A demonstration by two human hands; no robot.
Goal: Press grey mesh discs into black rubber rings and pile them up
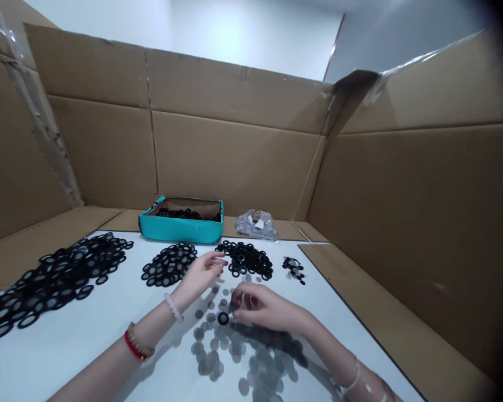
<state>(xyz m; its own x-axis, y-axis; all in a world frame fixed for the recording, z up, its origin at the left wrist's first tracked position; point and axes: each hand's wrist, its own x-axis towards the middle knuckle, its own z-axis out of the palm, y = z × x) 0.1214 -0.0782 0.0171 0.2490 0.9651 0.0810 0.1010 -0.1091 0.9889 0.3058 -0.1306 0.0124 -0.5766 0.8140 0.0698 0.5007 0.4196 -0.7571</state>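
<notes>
My left hand [204,272] hovers between two piles of black rings, its fingers stretched out and slightly apart, nothing visible in them. The fingertips reach toward the middle pile of black rings [249,259]. Lower and to the right, my right hand [262,306] has bent fingers with a gap between thumb and forefinger; no held thing shows there. Just left of its thumb lies a single black ring [223,318] with a pale centre. Many thin grey translucent discs [209,363] are scattered over the white board [151,335] beneath and in front of this hand.
Another pile of black rings [170,265] lies left of my left hand, and a large heap [67,271] spreads farther left. A small cluster of black parts [294,269] sits right. Behind stand a teal box [180,229] holding black rings and a clear plastic bag [256,224]. Cardboard walls [235,162] enclose the board.
</notes>
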